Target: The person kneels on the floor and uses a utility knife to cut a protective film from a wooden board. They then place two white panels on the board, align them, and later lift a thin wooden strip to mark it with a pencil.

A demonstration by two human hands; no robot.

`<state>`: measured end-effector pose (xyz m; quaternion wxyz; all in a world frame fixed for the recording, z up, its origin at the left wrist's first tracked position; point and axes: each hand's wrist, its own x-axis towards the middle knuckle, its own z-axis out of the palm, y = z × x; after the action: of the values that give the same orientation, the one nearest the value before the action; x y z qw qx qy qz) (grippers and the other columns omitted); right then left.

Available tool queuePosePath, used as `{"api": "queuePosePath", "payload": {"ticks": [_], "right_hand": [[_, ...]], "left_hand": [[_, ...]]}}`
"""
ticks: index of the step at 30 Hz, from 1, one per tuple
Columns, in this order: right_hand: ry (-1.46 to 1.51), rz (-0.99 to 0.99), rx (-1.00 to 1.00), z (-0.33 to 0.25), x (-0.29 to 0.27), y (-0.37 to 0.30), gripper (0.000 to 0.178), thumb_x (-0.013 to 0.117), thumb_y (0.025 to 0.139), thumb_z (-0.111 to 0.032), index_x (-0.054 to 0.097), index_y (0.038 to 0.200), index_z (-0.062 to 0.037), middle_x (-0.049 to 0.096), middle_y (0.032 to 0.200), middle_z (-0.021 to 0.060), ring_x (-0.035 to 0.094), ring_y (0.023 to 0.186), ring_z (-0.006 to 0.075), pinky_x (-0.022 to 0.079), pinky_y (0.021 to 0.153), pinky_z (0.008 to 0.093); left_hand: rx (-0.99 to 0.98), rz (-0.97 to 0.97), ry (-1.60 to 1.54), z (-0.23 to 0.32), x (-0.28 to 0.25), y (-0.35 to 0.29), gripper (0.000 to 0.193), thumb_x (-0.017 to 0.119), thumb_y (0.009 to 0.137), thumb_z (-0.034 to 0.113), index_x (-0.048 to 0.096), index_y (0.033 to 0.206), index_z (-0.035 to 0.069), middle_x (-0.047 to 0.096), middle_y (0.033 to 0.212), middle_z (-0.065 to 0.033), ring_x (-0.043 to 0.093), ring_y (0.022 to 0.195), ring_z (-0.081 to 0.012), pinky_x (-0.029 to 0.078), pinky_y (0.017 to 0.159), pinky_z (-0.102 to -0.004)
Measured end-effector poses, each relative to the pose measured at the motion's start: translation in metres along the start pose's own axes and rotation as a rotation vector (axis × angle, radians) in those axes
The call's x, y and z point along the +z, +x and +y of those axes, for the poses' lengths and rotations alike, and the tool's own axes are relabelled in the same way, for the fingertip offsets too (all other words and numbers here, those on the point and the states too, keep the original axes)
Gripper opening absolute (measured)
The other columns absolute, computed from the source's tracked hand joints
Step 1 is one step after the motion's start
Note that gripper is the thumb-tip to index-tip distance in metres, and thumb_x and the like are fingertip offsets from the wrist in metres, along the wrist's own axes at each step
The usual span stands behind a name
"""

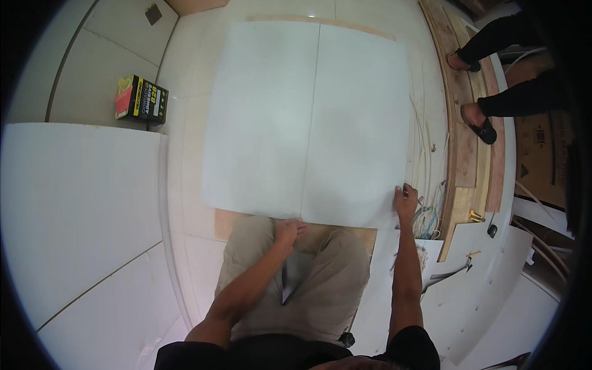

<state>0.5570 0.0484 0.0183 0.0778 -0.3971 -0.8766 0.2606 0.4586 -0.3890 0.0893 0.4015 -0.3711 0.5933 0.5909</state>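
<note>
Two large white panels lie flat side by side in front of my knees, with a thin straight seam running away from me between them. My left hand is at their near edge, close to the seam, its fingers stretched toward the right and its thumb by the edge. At the near right corner, my right hand grips the side edge of the right-hand white panel, thumb toward the top face and fingers curled at the outer side. A light brown board shows beneath the panels' near edge.
A black-and-yellow adhesive can stands at the far left, beside white cabinet panels. Wooden planks run along the right, where another person's feet rest. Loose wires and a hammer lie near my right arm.
</note>
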Motion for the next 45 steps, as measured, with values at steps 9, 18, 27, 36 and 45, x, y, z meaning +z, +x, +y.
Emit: {"api": "queuePosePath", "payload": {"ticks": [9,18,27,36,45], "right_hand": [[0.082,-0.004,-0.11,-0.037,0.011,0.13,0.065,0.08,0.095,-0.025,0.058,0.152,-0.0019,0.063,0.136,0.022,0.068,0.118,0.0336,0.055,0.103,0.0423],[0.129,0.061,0.165,-0.098,0.039,0.179,0.074,0.086,0.089,-0.027,0.059,0.149,0.007,0.064,0.138,0.0226,0.064,0.126,0.0343,0.049,0.111,0.0411],[-0.129,0.067,0.047,-0.105,0.046,0.177,0.086,0.092,0.082,-0.036,0.059,0.148,0.0078,0.064,0.131,0.0234,0.063,0.125,0.0393,0.05,0.111,0.044],[0.097,-0.005,0.149,-0.069,0.012,0.079,0.079,0.086,0.09,-0.035,0.054,0.153,0.0016,0.066,0.142,0.0247,0.065,0.131,0.0369,0.05,0.112,0.0443],[0.083,0.032,0.179,-0.033,0.005,-0.047,0.071,0.084,0.092,-0.031,0.06,0.15,0.0011,0.066,0.144,0.0252,0.064,0.133,0.0377,0.049,0.114,0.0437]], "left_hand": [[0.949,0.904,0.766,0.238,-0.122,0.141,0.084,0.09,0.085,0.032,0.053,0.152,-0.002,0.051,0.154,-0.0272,0.045,0.147,-0.043,0.037,0.123,-0.0538],[0.807,0.659,0.632,0.306,-0.147,0.204,0.081,0.093,0.081,0.027,0.061,0.15,0.0,0.056,0.133,-0.0204,0.061,0.124,-0.0375,0.054,0.106,-0.0486],[0.892,0.704,0.805,0.308,-0.16,0.211,0.083,0.093,0.082,0.031,0.059,0.15,-0.002,0.057,0.129,-0.0206,0.059,0.121,-0.04,0.051,0.107,-0.0485],[1.372,0.373,1.098,0.224,-0.135,0.128,0.08,0.093,0.08,0.022,0.059,0.149,0.003,0.057,0.149,-0.0245,0.053,0.138,-0.0414,0.044,0.117,-0.0522],[1.232,-0.293,1.796,0.08,-0.023,0.022,0.114,0.093,0.075,0.047,0.036,0.166,0.008,0.026,0.176,-0.015,0.029,0.161,-0.0371,0.031,0.127,-0.064]]}}
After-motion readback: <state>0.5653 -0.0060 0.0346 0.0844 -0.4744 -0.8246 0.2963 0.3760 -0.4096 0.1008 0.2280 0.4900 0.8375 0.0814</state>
